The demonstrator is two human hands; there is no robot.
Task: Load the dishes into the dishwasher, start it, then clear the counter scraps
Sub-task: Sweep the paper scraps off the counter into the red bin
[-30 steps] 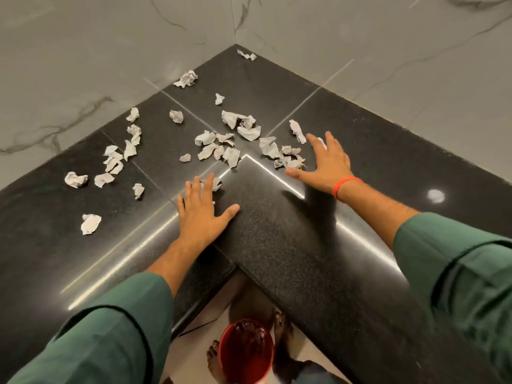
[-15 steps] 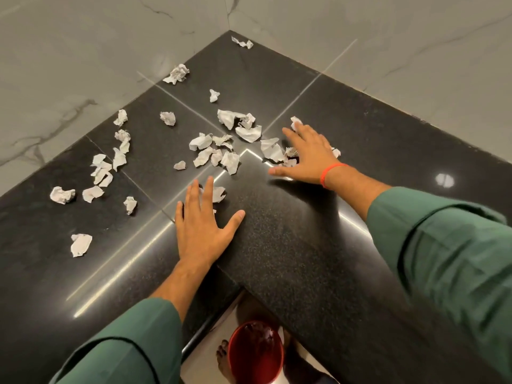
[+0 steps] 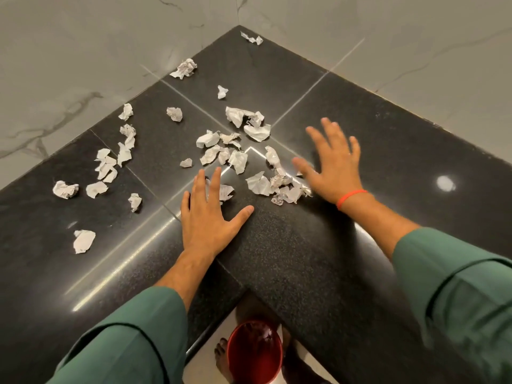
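- Head view: both your hands are flat and open on the tabletop (image 3: 318, 273), left hand (image 3: 206, 217) parked, right hand (image 3: 336, 169) gripping nothing beside the paper scraps (image 3: 279, 184).
- Sweep sloppy and bits could miss the red bin (image 3: 253, 353) below.

left hand (image 3: 206, 217): flat, palm down, fingers straight and close together, thumb out to the side | right hand (image 3: 333, 164): also palm down, fingers spread wide, kinda motion-blurred, orange band on the wrist | both forearms bare, green sleeves pushed up
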